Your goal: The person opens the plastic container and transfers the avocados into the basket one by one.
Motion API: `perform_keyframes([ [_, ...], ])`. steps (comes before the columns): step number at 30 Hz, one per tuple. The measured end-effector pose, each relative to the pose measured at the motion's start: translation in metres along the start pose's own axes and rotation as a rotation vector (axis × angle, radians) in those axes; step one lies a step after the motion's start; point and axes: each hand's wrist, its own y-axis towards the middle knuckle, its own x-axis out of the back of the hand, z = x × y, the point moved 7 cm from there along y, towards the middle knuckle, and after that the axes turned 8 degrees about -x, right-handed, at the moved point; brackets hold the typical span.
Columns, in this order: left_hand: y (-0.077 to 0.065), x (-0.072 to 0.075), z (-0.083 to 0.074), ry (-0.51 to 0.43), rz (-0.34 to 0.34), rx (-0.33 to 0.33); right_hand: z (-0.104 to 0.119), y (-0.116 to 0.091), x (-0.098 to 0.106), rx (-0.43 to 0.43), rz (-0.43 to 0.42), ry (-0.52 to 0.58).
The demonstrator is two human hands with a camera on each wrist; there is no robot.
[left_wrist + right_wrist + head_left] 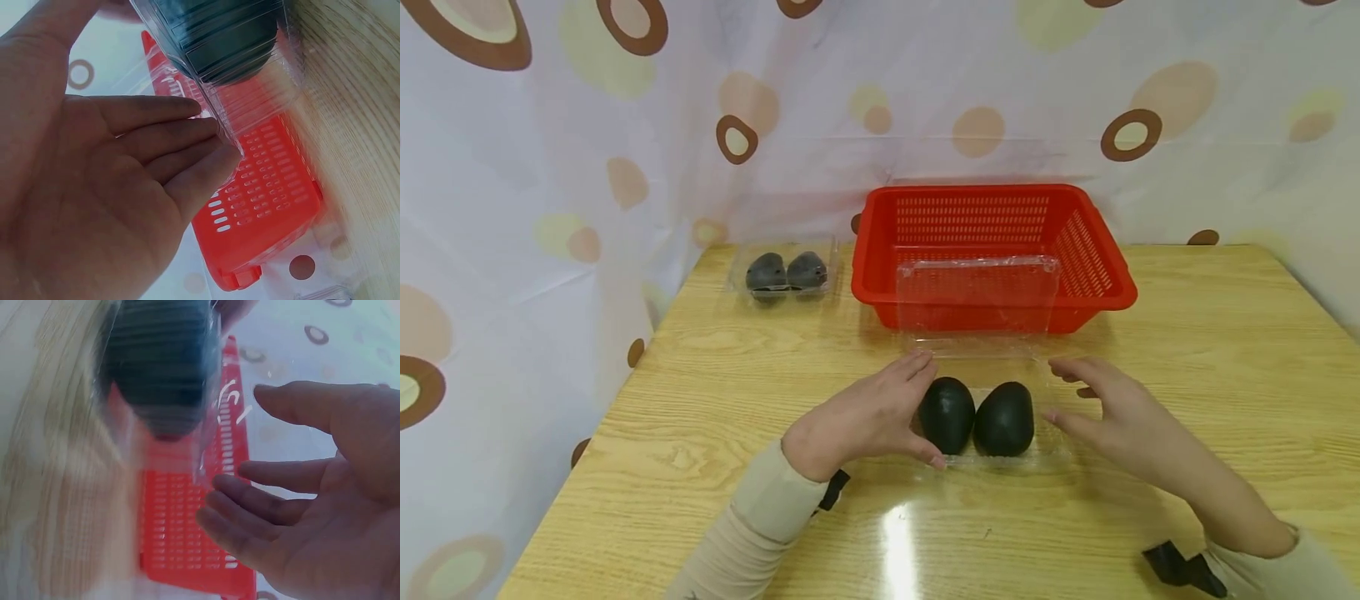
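A clear plastic clamshell box sits on the table with its lid raised at the back. Two dark, egg-shaped avocados lie side by side in it, a left one and a right one. My left hand is at the box's left side, its fairly straight fingers touching the plastic in the left wrist view. On the other side is my right hand, thumb and fingers spread beside the right wall and holding nothing. Whether it touches the plastic I cannot tell.
Right behind the raised lid stands a red slotted basket. Another clear box with two dark avocados in it stands at the back left. A patterned cloth hangs along the rear edge of the wooden table.
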Motion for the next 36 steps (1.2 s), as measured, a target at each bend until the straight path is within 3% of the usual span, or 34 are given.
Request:
perform_keyframes([
  [8,0.002,0.0,-0.001,0.011,0.0,0.014,0.032,-0.006,-0.005,0.129,-0.068,-0.033],
  [14,0.004,0.001,0.002,0.003,0.001,0.032,0.043,-0.002,-0.022,0.152,0.008,-0.13],
  [20,0.004,0.001,0.001,0.005,-0.001,0.024,0.048,0.002,-0.035,0.196,0.022,-0.168],
  [36,0.003,0.002,0.0,0.012,-0.01,0.008,0.041,0.022,-0.053,0.155,0.15,-0.249],
])
